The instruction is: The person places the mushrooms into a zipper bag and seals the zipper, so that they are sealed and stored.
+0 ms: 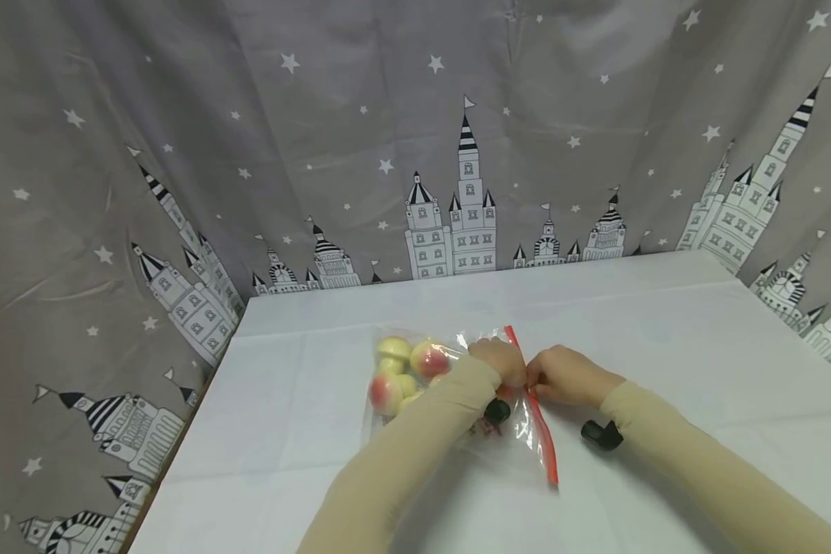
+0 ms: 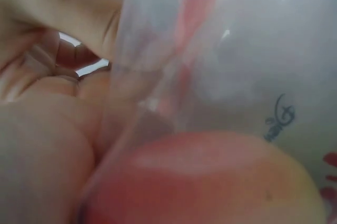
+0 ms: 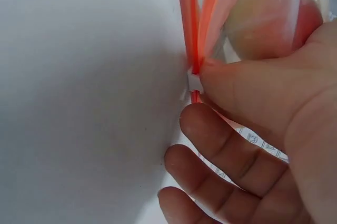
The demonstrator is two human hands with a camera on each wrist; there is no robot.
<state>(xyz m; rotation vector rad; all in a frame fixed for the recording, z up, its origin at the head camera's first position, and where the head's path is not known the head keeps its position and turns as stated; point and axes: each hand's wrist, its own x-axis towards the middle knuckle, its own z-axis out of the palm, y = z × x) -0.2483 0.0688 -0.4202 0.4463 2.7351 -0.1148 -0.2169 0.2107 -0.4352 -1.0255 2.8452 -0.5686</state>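
A clear plastic slider bag (image 1: pixel 519 462) lies on the white table, its mouth edged by a red zip strip (image 1: pixel 545 446). Inside are several pale yellow and red fruit-like pieces, among them a red-blushed round one (image 1: pixel 429 358) and a yellow knobbed one (image 1: pixel 393 350). My left hand (image 1: pixel 502 360) grips the bag's plastic near the red strip; in the left wrist view its thumb bears on the film beside a red and yellow fruit (image 2: pixel 205 182). With thumb and index finger my right hand (image 1: pixel 571 377) pinches the small white slider (image 3: pixel 195 83) on the strip, other fingers curled loosely below.
The white-covered table (image 1: pixel 305 408) extends around the bag on every side. Behind it hangs a grey curtain (image 1: pixel 346 100) printed with stars and castles. A black wrist device (image 1: pixel 602 435) sits by the right sleeve, another (image 1: pixel 497 412) by the left.
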